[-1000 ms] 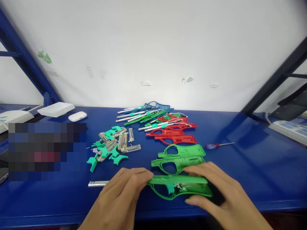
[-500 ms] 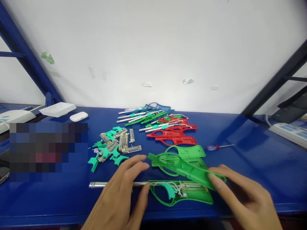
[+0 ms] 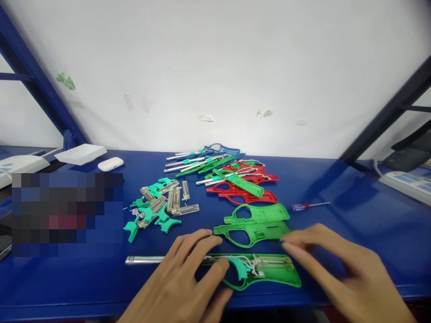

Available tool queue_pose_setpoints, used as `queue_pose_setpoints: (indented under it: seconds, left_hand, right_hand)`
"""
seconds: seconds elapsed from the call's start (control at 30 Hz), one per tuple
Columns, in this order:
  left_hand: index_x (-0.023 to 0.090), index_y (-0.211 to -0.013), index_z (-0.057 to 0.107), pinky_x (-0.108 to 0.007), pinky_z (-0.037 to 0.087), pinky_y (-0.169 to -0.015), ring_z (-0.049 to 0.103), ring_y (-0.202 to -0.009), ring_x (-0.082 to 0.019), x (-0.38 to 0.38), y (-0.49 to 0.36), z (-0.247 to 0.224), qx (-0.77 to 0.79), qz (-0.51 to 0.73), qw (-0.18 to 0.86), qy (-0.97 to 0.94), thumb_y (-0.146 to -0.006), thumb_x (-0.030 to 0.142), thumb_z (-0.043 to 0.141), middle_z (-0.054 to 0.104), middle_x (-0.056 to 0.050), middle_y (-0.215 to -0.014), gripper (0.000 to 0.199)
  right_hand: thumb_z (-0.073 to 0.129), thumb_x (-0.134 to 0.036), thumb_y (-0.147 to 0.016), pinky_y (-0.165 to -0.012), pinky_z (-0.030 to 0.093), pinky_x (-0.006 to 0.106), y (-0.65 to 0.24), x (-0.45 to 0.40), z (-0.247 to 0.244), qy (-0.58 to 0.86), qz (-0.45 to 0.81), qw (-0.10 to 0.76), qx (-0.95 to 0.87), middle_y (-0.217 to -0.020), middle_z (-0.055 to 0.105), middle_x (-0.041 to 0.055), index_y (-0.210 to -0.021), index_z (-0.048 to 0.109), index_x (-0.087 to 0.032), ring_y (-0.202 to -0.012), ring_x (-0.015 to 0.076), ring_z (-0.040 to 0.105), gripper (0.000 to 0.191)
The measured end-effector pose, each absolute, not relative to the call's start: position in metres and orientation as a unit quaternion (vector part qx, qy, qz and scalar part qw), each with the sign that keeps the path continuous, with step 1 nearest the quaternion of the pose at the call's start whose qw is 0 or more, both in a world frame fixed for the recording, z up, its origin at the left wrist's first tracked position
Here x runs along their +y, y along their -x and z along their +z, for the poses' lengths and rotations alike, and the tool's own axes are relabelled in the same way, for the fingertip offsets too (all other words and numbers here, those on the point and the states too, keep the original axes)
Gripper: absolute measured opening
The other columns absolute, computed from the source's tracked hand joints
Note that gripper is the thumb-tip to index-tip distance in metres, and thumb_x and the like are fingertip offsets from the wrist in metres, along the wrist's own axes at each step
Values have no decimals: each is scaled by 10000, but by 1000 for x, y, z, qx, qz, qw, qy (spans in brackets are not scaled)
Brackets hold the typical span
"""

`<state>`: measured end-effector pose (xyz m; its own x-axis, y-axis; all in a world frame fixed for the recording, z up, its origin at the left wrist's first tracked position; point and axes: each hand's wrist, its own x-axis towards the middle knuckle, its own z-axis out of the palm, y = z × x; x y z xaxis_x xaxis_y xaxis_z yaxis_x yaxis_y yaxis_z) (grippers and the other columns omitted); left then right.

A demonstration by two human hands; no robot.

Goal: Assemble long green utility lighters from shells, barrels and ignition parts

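A green lighter half [image 3: 283,273] lies near the front edge, fitted with a metal tube [image 3: 144,259], a teal trigger [image 3: 239,268], white wires and a clear tank. My left hand [image 3: 188,278] is curled over its front part, thumb at the near side. Behind it, two bare green half-shells [image 3: 259,213] lie side by side. The thumb and forefinger of my right hand [image 3: 336,269] are pinched at the rear end of the nearer half-shell [image 3: 269,230]. One more green half-shell [image 3: 247,184] rests on the red shells [image 3: 245,196].
Teal triggers [image 3: 170,224] and clear tanks [image 3: 185,209] are heaped left of centre. Blue, green and red lighter parts [image 3: 222,150] lie at the back. A screwdriver [image 3: 303,206] is at the right, a white case [image 3: 111,164] at the left. Power strips [image 3: 409,185] flank the table.
The green half-shell that my right hand held over the fitted half now lies on the red shells, let go. My right hand has closed at another half-shell; my left hand has shifted right along the fitted half.
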<state>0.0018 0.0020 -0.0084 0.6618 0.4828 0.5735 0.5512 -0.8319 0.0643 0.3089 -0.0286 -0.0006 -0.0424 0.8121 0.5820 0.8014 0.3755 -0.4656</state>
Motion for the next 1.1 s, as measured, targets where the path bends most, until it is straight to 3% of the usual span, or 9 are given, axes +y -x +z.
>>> queue_pose_setpoints:
  seconds: [0.1,0.27,0.43,0.57,0.7,0.87,1.1]
  left_hand:
    - [219,-1171,720,-409,641,-1042,727,-1233,-276,2,-3,-9,-279,-284,64,915,-1147,270,515,779,-80,-1246,213]
    - [210,-1139,710,-396,643,-977,742,-1142,-258,3,-5,-11,-269,-281,53,920,-1171,237,453,781,-65,-1179,261]
    - [215,-1332,673,-423,634,-956,770,-1090,-254,3,-6,-14,-280,-269,63,919,-1190,259,411,799,-45,-1208,301]
    - [176,-1414,624,-449,622,-963,778,-1113,-271,3,-14,-12,-296,-307,105,898,-1199,296,393,810,-67,-1248,337]
    - [149,-1340,648,-453,634,-848,764,-1021,-282,8,-33,-9,-295,-324,58,897,-1183,257,409,790,-97,-1191,306]
    - [166,-1219,689,-493,636,-836,736,-979,-297,11,-46,-16,-290,-297,-17,910,-1146,193,450,767,-94,-1121,251]
    - [197,-1065,700,-420,656,-777,723,-879,-254,12,-38,-20,-288,-297,-77,907,-1088,104,512,762,-52,-1067,211]
  right_hand:
    - [700,-516,-1045,-778,701,274,-314,-34,-3,505,-18,312,-804,-1025,863,-8,-1100,854,-361,-887,202,832,226]
    - [466,-443,-1168,-801,691,343,-314,-27,-6,447,-92,230,-860,-1086,871,-34,-1216,812,-356,-889,197,834,359]
    - [411,-448,-1190,-828,656,326,-316,-29,-11,428,-140,269,-851,-1121,879,-37,-1230,782,-329,-918,187,845,391]
    - [511,-399,-1158,-850,656,289,-317,-31,-22,419,-123,302,-847,-1150,874,-45,-1277,767,-351,-953,179,844,286]
    - [674,-295,-1072,-969,635,325,-315,-30,-29,409,-119,341,-838,-1203,862,-29,-1392,728,-380,-1074,219,824,335]
    - [617,-294,-1105,-833,660,252,-301,-28,-14,392,-126,362,-836,-1046,862,12,-1176,799,-288,-921,173,825,196]
    - [638,-202,-1069,-860,641,187,-281,-29,-8,424,-87,432,-791,-990,836,6,-1129,802,-251,-901,133,807,182]
